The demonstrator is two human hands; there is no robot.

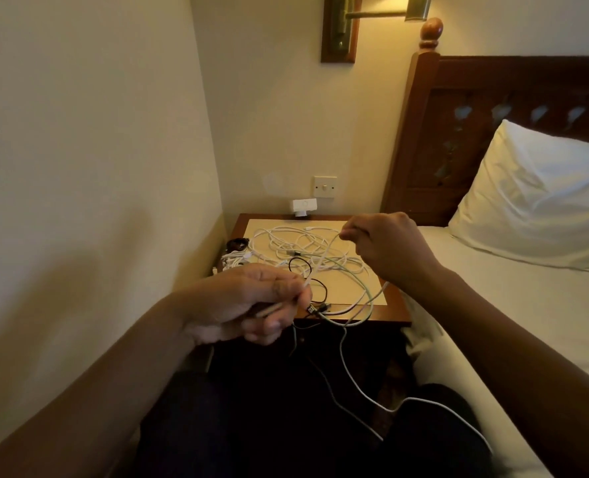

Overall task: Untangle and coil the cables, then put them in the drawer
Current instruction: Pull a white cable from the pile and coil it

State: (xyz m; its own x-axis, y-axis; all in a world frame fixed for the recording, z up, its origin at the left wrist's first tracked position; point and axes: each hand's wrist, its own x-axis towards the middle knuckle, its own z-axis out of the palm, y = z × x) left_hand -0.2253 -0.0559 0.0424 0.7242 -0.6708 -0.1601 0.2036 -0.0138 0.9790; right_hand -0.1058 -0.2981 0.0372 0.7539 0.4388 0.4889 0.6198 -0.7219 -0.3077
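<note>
Left hand (248, 301): fingers (279, 281) pinch thin white cable (322, 258), anchoring it.
Right hand (386, 246): pinches same cable farther along, apparently stretching it free.
Wooden bedside desk (394, 312): carries white-and-black cable tangle (303, 251).

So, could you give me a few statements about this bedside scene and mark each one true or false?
1. The left hand and the right hand both pinch a white cable stretched between them. True.
2. The cables are all neatly coiled. False: they lie in a loose tangle on the nightstand.
3. A pillow lies on the bed. True.
4. Every cable is white. False: a black cable lies among them.
</note>
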